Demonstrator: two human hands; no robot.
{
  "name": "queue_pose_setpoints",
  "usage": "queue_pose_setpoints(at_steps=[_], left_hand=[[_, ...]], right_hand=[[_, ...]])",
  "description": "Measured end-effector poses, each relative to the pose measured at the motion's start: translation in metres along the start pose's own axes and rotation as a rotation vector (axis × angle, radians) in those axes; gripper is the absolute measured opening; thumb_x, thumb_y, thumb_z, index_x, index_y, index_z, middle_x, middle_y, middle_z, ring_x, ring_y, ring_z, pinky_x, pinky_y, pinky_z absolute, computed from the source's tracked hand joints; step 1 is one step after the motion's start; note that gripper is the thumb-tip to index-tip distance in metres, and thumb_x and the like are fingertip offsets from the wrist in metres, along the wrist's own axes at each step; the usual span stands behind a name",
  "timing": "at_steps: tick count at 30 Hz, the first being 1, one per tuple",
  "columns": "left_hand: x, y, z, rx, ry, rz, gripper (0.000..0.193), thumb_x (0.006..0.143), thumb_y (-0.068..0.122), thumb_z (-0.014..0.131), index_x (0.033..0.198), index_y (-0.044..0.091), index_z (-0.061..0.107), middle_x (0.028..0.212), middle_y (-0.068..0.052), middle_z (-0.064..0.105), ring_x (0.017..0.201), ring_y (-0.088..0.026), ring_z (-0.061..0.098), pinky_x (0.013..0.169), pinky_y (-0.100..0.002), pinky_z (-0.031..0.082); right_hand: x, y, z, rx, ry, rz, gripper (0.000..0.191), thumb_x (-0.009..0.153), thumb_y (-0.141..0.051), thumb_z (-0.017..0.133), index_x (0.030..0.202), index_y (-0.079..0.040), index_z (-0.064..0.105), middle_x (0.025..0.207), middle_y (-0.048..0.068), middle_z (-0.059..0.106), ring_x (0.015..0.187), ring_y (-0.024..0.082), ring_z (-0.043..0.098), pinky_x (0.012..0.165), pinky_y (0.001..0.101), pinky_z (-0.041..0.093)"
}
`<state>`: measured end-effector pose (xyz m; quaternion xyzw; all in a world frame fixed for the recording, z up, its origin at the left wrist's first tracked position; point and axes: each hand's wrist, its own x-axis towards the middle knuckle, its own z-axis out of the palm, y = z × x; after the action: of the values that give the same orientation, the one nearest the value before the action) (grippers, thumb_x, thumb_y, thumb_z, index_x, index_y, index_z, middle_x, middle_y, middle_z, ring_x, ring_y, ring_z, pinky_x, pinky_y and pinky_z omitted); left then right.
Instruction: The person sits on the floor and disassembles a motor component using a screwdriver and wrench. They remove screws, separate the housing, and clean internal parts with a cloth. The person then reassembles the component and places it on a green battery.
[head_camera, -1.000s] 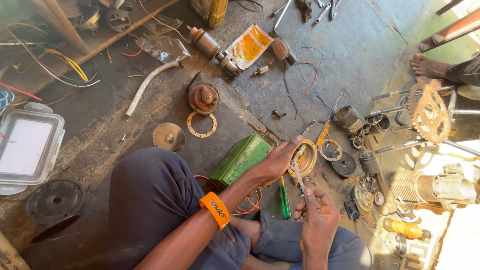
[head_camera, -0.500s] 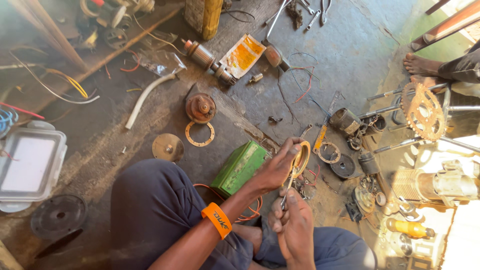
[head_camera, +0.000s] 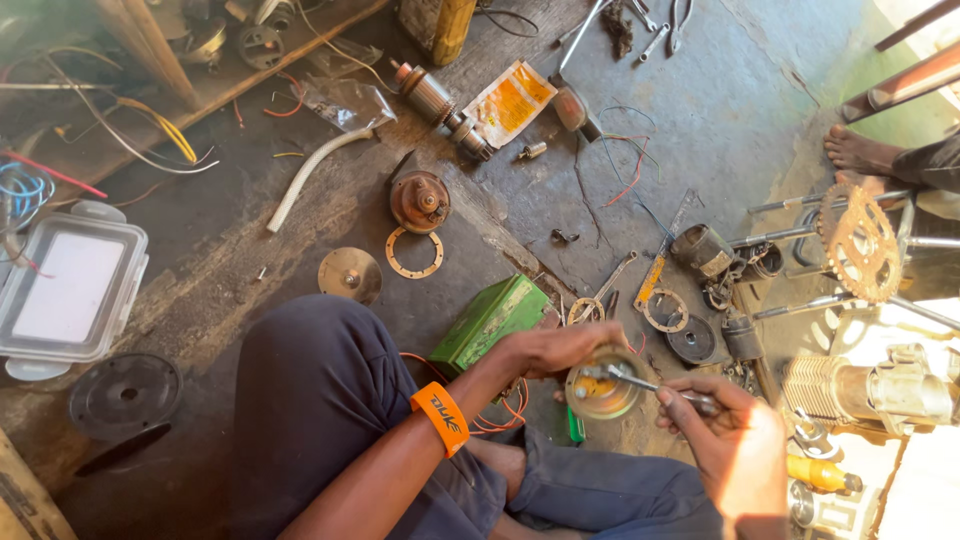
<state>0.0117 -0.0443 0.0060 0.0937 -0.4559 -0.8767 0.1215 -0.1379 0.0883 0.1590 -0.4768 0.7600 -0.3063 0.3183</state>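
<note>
A grimy concrete floor (head_camera: 760, 110) carries scattered parts. Around the green box (head_camera: 489, 320): a gasket ring (head_camera: 414, 252) and brass disc (head_camera: 350, 273) lie beyond it, a black disc (head_camera: 126, 394) far off.

I count two ring gaskets (head_camera: 414, 253) (head_camera: 665, 310) on the floor, one green metal box (head_camera: 489, 320), one toothed sprocket (head_camera: 858, 243), one clear plastic container (head_camera: 70, 290), one orange wristband (head_camera: 441, 418)
</note>
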Motion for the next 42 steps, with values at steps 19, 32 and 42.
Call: queue_pose_setpoints(at_steps=[19,32,42], left_hand=[[-0.009,0.002,0.007,0.058,-0.210,-0.291,0.044,0.102,0.043,0.039,0.096,0.006,0.061,0.059,-0.004,0.061,0.041,-0.015,0.061,0.036,-0.032,0.051],[-0.015,0.016,0.012,0.117,-0.154,-0.294,0.038,0.100,0.041,0.038,0.116,0.013,0.059,0.063,-0.005,0.062,0.040,-0.015,0.059,0.035,-0.029,0.047],[-0.015,0.019,0.016,0.015,-0.055,-0.125,0.048,0.103,0.048,0.033,0.106,0.008,0.059,0.059,-0.005,0.059,0.036,-0.014,0.053,0.031,-0.028,0.038]], right_hand=[[0.022,-0.050,0.022,-0.196,-0.244,-0.220,0.016,0.091,-0.011,0.070,0.100,0.002,0.073,0.080,0.006,0.074,0.072,0.009,0.068,0.064,0.0258,0.055],[0.033,-0.056,0.020,-0.230,-0.306,-0.246,0.016,0.090,-0.010,0.071,0.100,0.001,0.075,0.083,0.008,0.075,0.074,0.012,0.070,0.067,0.0274,0.056],[0.023,-0.009,0.036,0.120,-0.017,-0.299,0.015,0.101,-0.003,0.060,0.104,0.008,0.069,0.089,0.015,0.075,0.078,0.018,0.074,0.073,0.0299,0.062]])
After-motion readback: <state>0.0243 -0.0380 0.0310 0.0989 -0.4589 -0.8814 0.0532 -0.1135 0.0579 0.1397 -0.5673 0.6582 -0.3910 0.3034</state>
